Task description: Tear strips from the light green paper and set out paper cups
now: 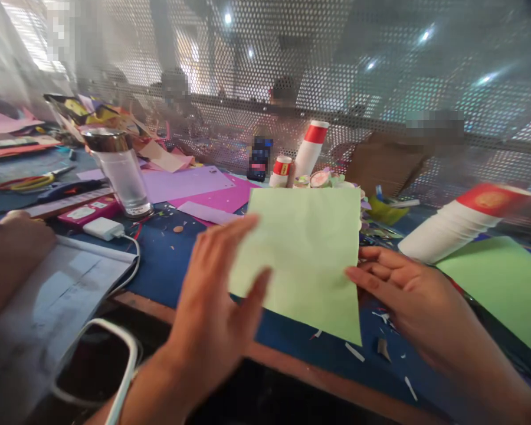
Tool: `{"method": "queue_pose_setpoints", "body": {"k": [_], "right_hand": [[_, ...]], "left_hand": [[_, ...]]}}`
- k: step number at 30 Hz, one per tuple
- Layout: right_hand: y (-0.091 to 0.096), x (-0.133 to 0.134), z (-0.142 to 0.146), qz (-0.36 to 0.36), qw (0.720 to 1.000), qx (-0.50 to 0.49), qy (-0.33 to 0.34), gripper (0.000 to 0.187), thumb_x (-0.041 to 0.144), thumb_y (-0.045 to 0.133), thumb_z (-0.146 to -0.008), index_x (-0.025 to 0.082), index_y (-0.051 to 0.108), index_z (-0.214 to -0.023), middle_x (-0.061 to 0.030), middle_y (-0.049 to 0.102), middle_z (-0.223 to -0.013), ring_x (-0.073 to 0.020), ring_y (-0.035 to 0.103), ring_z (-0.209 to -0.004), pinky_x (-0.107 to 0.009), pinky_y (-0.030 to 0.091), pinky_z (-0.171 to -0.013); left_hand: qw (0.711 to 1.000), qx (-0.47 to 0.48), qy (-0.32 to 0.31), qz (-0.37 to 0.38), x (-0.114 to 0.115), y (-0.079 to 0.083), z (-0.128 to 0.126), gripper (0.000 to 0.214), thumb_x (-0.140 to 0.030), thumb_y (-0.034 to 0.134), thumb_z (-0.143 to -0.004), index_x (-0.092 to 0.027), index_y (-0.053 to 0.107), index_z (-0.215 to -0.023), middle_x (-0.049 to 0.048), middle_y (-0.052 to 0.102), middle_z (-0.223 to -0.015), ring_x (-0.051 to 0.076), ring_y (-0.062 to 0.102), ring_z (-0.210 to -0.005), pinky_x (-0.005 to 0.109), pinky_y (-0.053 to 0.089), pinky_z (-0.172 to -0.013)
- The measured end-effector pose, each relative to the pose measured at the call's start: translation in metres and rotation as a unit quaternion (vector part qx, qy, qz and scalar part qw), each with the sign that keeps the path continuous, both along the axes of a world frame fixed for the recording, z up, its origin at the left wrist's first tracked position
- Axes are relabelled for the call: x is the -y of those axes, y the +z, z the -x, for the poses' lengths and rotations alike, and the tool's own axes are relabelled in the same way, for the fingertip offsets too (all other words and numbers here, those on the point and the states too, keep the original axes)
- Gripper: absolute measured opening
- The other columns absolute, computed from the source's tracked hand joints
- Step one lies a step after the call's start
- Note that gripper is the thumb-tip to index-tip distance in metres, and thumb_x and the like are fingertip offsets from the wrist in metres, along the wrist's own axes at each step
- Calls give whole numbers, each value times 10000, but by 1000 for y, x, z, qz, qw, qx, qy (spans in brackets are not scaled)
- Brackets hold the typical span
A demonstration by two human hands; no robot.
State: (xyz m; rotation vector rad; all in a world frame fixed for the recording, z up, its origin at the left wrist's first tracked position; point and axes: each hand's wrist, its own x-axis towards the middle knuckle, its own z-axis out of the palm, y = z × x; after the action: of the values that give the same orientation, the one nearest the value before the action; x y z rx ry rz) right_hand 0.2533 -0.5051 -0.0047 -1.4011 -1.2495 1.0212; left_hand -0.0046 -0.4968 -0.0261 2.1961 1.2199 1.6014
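Observation:
A light green sheet of paper is held up over the blue table, nearly upright and facing me. My right hand pinches its right edge between thumb and fingers. My left hand is in front of the sheet's left side, fingers and thumb apart, slightly blurred; it does not appear to grip the paper. A larger green sheet lies to the right, beneath a leaning stack of white and red paper cups. Behind the held sheet, partly hidden, are pale paper flowers.
A glass water bottle, a white charger with its cable and purple paper are on the left. Scissors lie farther left. Another person's hand rests on a white page. Perforated metal panel stands behind.

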Motion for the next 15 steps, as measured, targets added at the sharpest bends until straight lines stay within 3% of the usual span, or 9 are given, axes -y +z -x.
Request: {"method": "queue_pose_setpoints", "body": {"k": [2, 4, 7, 9, 12, 15], "right_hand": [[-13, 9, 6, -6, 999, -33, -25, 481, 467, 910, -694, 229, 771, -1088, -79, 824, -916, -262, 772, -731, -361, 645, -635], [-23, 19, 12, -22, 997, -44, -52, 487, 472, 893, -722, 230, 773, -1128, -90, 831, -945, -285, 791, -793, -368, 661, -661], [-33, 36, 22, -29, 994, -49, -89, 497, 466, 852, -783, 229, 743, -1206, -108, 825, -1054, -303, 789, -944, -375, 662, -776], [-38, 46, 29, -40, 989, -74, -119, 487, 470, 830, -809, 241, 717, -1224, -103, 817, -1107, -297, 787, -973, -371, 657, -802], [-47, 57, 40, -28, 982, -107, -152, 490, 461, 798, -849, 271, 666, -1281, -89, 813, -1134, -288, 797, -932, -373, 661, -760], [-56, 64, 47, -9, 984, -95, -151, 505, 480, 783, -857, 292, 638, -1302, -78, 823, -1102, -309, 804, -886, -392, 668, -678]], "left_hand": [[995, -86, -52, -15, 23, -3, -16, 582, -353, 684, -944, -261, 467, -1476, 80, 571, -1499, 263, 479, -1414, 456, 405, -1190], [987, -129, -89, -26, 35, -8, -31, 561, -339, 668, -956, -276, 478, -1479, 49, 590, -1496, 256, 475, -1406, 432, 418, -1145], [985, -146, -89, -23, 38, -19, -45, 480, -259, 639, -957, -313, 546, -1424, -1, 645, -1442, 254, 489, -1387, 437, 372, -1132], [983, -152, -99, -25, 38, -27, -49, 513, -331, 658, -930, -309, 558, -1433, 11, 636, -1459, 289, 471, -1405, 470, 340, -1129], [982, -153, -109, -33, 40, -35, -51, 581, -376, 638, -930, -264, 530, -1490, 31, 620, -1491, 301, 458, -1424, 476, 281, -1150], [983, -141, -109, -47, 36, -39, -49, 451, -272, 586, -987, -259, 586, -1438, -16, 676, -1431, 231, 527, -1374, 410, 248, -1176]]}}
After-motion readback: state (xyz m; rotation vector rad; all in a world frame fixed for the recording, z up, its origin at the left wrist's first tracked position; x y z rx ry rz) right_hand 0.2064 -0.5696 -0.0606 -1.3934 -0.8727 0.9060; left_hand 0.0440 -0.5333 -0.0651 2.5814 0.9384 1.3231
